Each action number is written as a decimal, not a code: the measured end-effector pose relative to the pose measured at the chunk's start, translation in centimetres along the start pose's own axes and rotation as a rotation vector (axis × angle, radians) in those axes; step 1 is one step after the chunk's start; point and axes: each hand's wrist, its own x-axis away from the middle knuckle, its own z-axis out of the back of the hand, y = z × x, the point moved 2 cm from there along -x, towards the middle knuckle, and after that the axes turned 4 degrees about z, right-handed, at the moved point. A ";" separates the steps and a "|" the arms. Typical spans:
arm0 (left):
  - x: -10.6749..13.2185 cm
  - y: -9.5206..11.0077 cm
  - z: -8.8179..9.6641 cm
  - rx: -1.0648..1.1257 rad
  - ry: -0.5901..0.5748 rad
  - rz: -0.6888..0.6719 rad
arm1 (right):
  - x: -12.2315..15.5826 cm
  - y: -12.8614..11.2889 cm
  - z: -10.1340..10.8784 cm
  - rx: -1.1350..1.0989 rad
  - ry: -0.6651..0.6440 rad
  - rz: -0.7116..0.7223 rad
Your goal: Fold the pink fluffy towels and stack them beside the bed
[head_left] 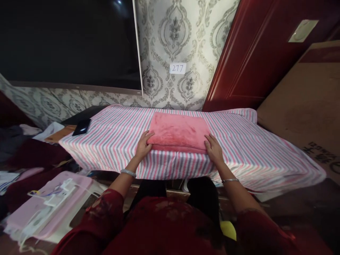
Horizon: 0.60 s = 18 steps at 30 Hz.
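- Pink, plush, rectangular folded cloth lies at my clock's centre on a pink, grey and white striped table cover.
- My left hand at eight o'clock and right hand at four rest, fingers spread, against its sides.
- I seem to be squaring the fold; moving on calls for even, light pressure.
- Twelve o'clock: white paper label, handwritten "277".
- Three: brown cardboard carton, dark print I cannot read.

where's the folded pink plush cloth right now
In the head view, the folded pink plush cloth lies mid-picture on the pink, grey and white striped tablecloth, between the left hand and the right hand.
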 end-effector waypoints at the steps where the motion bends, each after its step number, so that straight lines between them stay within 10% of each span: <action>1: 0.0 -0.1 -0.1 -0.004 0.010 0.006 | 0.0 0.0 0.0 -0.009 0.010 -0.022; 11: -0.4 -0.6 1.3 0.265 -0.067 0.071 | -0.5 -0.4 1.6 -0.013 0.013 -0.448; 18: -1.9 -0.8 1.7 0.595 -0.085 0.588 | -1.5 0.3 2.3 -0.070 -0.102 -0.549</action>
